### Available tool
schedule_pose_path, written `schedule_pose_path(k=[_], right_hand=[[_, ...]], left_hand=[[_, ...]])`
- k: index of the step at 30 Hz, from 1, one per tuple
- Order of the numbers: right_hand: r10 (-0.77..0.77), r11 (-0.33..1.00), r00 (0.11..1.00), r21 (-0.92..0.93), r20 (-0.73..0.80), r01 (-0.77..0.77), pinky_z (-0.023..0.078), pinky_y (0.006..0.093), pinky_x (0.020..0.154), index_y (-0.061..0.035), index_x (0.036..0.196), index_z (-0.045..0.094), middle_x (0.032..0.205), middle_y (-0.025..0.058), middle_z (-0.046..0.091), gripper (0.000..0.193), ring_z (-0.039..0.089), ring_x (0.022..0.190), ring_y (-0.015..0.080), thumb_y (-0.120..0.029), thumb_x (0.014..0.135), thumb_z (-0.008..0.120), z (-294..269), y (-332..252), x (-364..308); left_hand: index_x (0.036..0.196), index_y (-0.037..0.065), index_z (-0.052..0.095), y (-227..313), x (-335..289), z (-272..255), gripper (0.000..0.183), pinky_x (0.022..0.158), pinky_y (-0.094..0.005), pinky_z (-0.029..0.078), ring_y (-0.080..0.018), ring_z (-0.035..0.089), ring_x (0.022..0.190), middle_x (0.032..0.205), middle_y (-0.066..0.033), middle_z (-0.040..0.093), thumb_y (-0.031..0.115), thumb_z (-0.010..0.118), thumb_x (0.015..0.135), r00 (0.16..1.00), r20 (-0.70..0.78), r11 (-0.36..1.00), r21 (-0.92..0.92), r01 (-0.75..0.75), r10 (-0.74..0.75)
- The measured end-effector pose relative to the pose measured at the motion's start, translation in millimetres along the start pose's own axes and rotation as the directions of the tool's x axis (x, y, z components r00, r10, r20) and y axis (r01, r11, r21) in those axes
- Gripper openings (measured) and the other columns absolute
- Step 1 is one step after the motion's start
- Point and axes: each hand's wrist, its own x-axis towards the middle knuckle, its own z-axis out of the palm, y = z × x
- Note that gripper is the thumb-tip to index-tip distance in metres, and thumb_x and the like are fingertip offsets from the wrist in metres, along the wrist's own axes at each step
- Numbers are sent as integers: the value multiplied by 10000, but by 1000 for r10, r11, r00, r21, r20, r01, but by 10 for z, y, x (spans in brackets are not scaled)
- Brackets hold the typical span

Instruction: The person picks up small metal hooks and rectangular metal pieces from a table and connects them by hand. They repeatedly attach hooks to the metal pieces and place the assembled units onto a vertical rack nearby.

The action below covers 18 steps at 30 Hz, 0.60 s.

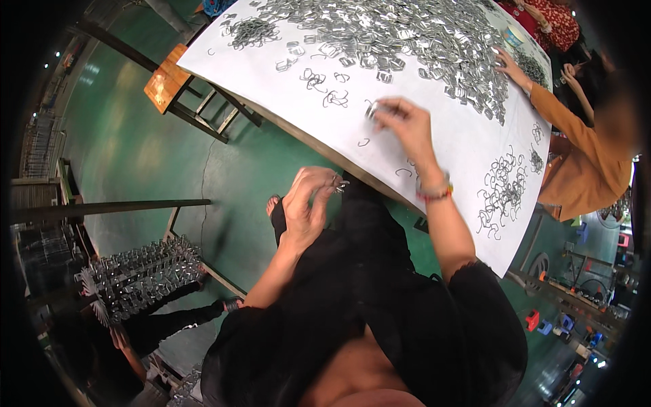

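My left hand [304, 203] is off the table's near edge, above my lap. Its fingers pinch a small shiny metal piece [342, 184], whose exact shape is too small to tell. Over the white tabletop [271, 102], my right hand [407, 129] has thumb and fingers closed on a small silver metal piece [371, 110], blurred by motion. A curved wire hook [364, 142] lies on the table below that hand. Several more loose wire hooks [335, 99] are beyond it. Farther back spreads a large heap of flat silver metal buckles [407, 34].
At right, a co-worker in an orange-brown sleeve [563, 112] reaches into the heap's edge. Curved wire hooks [502, 193] form another pile nearby. A wooden stool [166, 78] stands left of the table. A rack of metal parts [146, 275] is at lower left beside another person.
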Motion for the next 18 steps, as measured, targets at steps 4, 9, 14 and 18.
schedule_pose_path(k=[4,9,14,18], right_hand=[[14,975,993,217,115,-39,520,222,630,42,992,669,866,85,667,190,636,673,113,21,804,663,371,-382,-639],[-115,992,991,-38,74,118,525,215,630,18,973,685,856,73,686,166,630,689,94,34,809,665,393,-439,-867],[38,952,991,296,126,-74,517,205,655,25,983,683,845,67,689,174,638,738,90,12,810,680,434,-407,-825],[64,899,992,425,112,-106,506,202,621,52,964,667,852,93,683,160,609,694,89,60,805,670,513,-327,-818]], left_hand=[[894,-11,557,-39,49,28,172,700,-329,469,-248,594,766,846,-121,623,-123,603,773,996,13,993,72,92,-93],[904,3,570,10,33,75,191,734,-351,459,-268,594,796,872,-107,628,-100,624,752,990,111,990,120,76,-89],[907,11,592,-4,-3,-9,208,743,-359,453,-279,595,799,874,-101,627,-88,650,733,984,66,967,209,148,-165],[984,4,585,-125,-67,-18,273,826,-349,460,-270,620,897,972,-125,647,-55,680,735,977,58,968,156,195,-206]])
